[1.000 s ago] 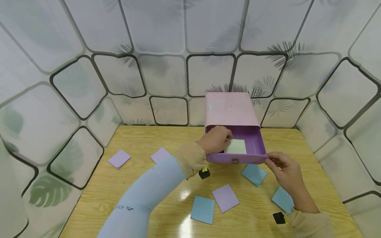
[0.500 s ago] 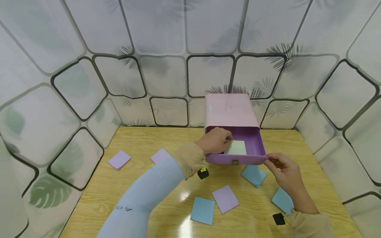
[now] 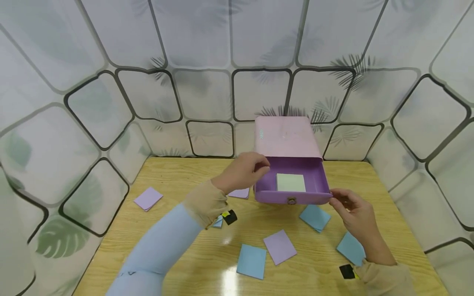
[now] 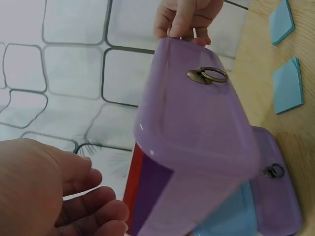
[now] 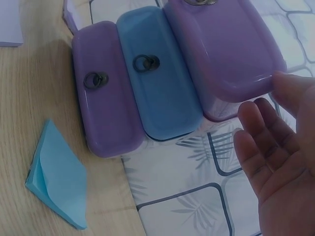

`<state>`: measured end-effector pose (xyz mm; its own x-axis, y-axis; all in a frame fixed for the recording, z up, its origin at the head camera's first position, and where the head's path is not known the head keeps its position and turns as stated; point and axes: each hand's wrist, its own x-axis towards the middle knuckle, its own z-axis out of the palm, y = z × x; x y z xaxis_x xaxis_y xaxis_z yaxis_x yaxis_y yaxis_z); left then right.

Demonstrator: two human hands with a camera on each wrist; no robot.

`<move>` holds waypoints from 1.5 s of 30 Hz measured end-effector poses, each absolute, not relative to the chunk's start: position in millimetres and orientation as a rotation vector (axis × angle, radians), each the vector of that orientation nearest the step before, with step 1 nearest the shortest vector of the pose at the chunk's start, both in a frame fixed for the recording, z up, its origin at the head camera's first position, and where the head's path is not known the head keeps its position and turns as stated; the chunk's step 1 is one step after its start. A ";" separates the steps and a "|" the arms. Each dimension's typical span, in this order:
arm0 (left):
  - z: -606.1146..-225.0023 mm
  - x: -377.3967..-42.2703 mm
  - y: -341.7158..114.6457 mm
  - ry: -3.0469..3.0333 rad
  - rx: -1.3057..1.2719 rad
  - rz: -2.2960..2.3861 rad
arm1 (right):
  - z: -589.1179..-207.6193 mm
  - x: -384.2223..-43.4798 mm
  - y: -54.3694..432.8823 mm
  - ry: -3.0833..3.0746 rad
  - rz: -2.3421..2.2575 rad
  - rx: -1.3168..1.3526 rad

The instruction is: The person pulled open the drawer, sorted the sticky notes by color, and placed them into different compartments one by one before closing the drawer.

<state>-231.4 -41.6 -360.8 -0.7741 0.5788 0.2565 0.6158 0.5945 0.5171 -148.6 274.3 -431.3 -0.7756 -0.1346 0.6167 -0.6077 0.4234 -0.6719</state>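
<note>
Purple drawer [image 3: 269, 197] is sitting pulled out from the top of a small pink cabinet [image 3: 286, 137], front panel facing the person, so you can look right down into it. Makes sense that it's out that far: it leaves room to get a hand in from above. Inside there's a pale green notepad [image 3: 290, 183] lying flat, just behind the front panel, probably because that's the easiest spot to reach.

Right hand [image 3: 349, 209] has the drawer's front corner pinched between thumb and fingers. My guess is that's to steady it, since it hangs well out over the drawers below with nothing under its front end. The ring pull [image 3: 291, 200] isn't being touched, and a corner pinch keeps that hand off to the side, clear of the opening.

Left hand [image 3: 242, 172] is by the drawer's left side, fingers loosely curved, holding nothing that I can see.

Blue drawer [image 5: 160, 73] and lower purple drawer [image 5: 108, 98] are both pushed in underneath. Blue pads [image 3: 251, 262] and lilac pads [image 3: 280, 247] are spread around the table [image 3: 185, 263], apart enough to pick up singly, I'd say.
</note>
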 end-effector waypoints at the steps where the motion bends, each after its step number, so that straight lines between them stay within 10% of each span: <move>1: -363.6 -229.3 -47.0 -2.729 -1.014 -0.957 | -430.9 -148.7 274.4 -2.206 1.322 0.624; 45: -455.6 -171.6 -53.9 -2.416 -0.803 -0.644 | -434.5 -148.3 269.9 -2.164 1.274 0.572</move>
<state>-171.6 -53.9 -455.6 -0.6950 0.4049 0.5941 0.6469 0.7128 0.2710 -148.3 269.9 -434.5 -0.7530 -0.0791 0.6532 -0.6096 0.4576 -0.6473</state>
